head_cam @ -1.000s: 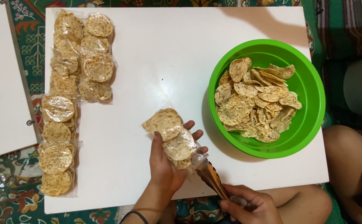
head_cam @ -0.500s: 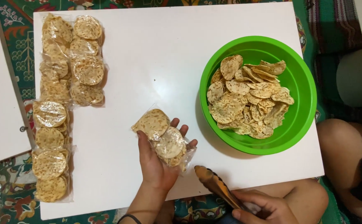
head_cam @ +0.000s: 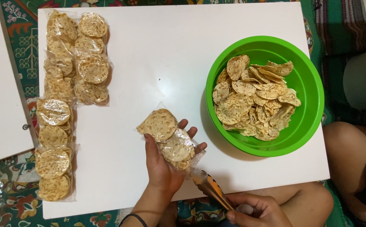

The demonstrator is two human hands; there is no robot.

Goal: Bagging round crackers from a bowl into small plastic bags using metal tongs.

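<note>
The left hand (head_cam: 162, 168) is wrapped around a bag of crackers (head_cam: 168, 138) at 6 o'clock on the tabletop (head_cam: 157, 63); an orange tool (head_cam: 210, 189) is gripped by the right hand (head_cam: 258, 212). The crackers could be cracked if squeezed hard.

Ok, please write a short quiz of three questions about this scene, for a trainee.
1. True or false: the green bowl stands empty.
2. What does the left hand hold? A) a spoon B) a clear bag of crackers C) a cup
3. Fill in: the filled packs lie along the white table's ___ side.

Key: 1 false, it holds loose crackers; 2 B; 3 left. The right hand grips an orange-brown tool at the bag's end.
</note>
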